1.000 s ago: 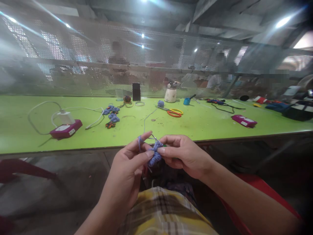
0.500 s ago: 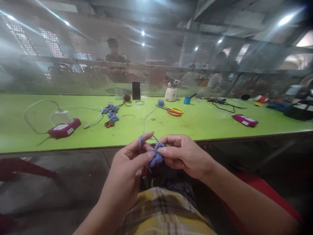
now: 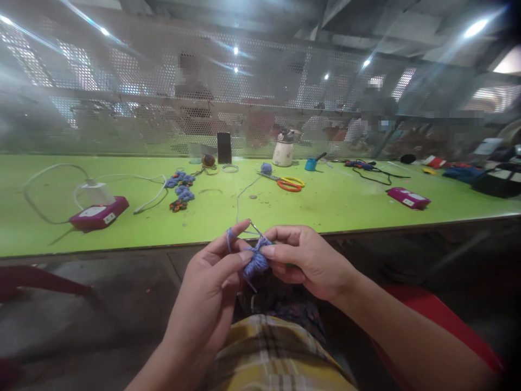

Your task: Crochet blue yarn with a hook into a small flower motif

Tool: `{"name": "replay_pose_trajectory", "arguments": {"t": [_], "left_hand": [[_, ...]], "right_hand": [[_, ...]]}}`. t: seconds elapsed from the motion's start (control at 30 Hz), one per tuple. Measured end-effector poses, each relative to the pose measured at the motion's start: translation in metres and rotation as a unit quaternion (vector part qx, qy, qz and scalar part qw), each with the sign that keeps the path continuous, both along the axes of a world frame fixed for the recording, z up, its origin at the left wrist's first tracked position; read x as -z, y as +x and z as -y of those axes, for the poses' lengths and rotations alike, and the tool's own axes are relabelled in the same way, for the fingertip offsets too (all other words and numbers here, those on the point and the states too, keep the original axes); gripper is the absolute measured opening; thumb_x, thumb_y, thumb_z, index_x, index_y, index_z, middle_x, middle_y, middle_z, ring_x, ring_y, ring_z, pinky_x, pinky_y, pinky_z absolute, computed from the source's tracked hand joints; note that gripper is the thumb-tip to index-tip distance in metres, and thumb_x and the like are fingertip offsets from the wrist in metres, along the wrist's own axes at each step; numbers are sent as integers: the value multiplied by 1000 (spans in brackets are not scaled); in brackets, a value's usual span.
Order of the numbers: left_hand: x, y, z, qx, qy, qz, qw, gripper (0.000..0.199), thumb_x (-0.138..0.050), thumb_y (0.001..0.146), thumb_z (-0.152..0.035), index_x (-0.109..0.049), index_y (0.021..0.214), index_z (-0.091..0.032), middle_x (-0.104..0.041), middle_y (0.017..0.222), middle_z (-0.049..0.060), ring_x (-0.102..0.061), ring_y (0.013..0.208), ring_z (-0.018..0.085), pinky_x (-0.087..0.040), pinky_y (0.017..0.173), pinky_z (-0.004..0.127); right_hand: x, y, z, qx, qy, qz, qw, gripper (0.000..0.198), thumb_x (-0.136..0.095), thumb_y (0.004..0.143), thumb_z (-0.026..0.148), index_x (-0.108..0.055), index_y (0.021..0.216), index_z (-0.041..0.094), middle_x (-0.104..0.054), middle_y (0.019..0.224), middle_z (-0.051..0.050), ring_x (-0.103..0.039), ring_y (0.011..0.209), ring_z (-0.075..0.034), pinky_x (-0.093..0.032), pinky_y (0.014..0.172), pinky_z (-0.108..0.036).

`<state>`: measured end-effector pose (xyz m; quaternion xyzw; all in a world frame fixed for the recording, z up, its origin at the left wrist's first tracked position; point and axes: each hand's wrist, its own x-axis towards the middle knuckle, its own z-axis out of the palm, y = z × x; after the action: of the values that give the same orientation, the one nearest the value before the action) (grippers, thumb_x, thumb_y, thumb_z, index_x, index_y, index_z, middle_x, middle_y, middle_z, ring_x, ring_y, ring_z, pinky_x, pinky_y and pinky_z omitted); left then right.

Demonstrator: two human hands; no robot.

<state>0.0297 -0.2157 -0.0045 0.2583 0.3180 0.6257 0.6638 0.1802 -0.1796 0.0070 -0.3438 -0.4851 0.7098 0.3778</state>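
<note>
Between my two hands, just off the table's front edge, is a small blue-purple crochet piece (image 3: 256, 264). My left hand (image 3: 217, 266) pinches its left side with the thumb, and yarn wraps round the raised index finger. A crochet hook (image 3: 255, 227) with a thin metal shaft slants up and left from the work; my right hand (image 3: 303, 255) is closed round its handle, mostly hidden, with a bit of green showing. The right thumb presses on the crochet piece. A yarn strand (image 3: 238, 201) runs back over the table to a small ball of blue-purple yarn (image 3: 266, 168).
On the green table (image 3: 334, 209) lie scissors (image 3: 290, 183) with orange and yellow handles and finished crochet pieces (image 3: 184, 194). Purple power sockets (image 3: 100, 213) with white cables sit at left, another socket (image 3: 408, 197) at right. A phone (image 3: 223, 147) and a jug (image 3: 284, 149) stand behind.
The crochet hook's tip shows a little farther out beside my left index finger. My hands keep the same hold on the work, and the view has shifted slightly.
</note>
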Motion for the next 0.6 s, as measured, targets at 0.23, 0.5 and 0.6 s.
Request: {"name": "replay_pose_trajectory", "arguments": {"t": [0.23,0.5,0.6], "left_hand": [[1,1,-1,-15,-1,4,1000,40,-77,67,-5,-75,105,-16,-62,73,-2,-58,61,7,-49,59,16],[0,0,-2,-4,-5,-4,1000,42,-79,66,-6,-75,107,-15,-63,74,0,-59,65,8,-50,63,16],[0,0,-2,1,-4,-7,1000,44,-79,66,-6,-74,109,-14,-64,75,0,-60,65,8,-49,64,16]], "right_hand": [[2,-1,0,2,-1,-7,1000,26,-81,64,25,-61,75,13,-49,47,7,-30,37,-1,-14,36,-16],[2,1,-2,-4,5,-3,1000,29,-83,64,26,-63,78,13,-52,50,6,-33,38,-2,-18,36,-15],[3,4,-3,-8,37,2,999,26,-80,70,29,-65,84,13,-55,54,5,-37,41,-3,-21,36,-15]]}}
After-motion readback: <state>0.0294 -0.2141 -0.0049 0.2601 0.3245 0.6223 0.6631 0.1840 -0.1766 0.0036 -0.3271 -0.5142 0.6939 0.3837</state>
